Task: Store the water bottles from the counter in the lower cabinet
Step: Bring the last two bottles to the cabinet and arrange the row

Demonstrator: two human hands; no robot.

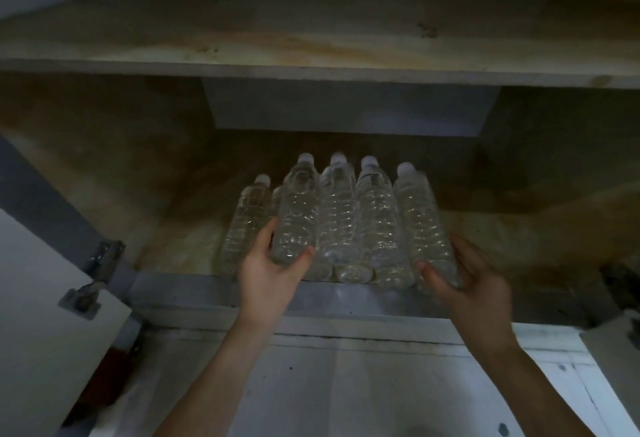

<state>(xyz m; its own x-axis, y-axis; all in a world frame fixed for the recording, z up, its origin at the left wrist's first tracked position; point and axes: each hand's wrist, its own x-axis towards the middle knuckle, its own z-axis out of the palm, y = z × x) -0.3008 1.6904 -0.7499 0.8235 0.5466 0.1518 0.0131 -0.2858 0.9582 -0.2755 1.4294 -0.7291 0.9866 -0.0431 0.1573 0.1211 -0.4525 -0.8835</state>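
clear bottle (298, 218) in left hand (268, 272), another (424, 225) in right hand (467, 277)

Clear ribbed bottles (341, 218), white caps (369, 161), brown shelf (311, 38).

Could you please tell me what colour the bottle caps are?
White, on clear bottles; seen best in the head view, e.g. the cap of the right-hand bottle.

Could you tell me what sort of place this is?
Probably a kitchen's lower cabinet: a wooden shelf above, a hinged door swung open, and clear water bottles stacked inside, one in each hand.
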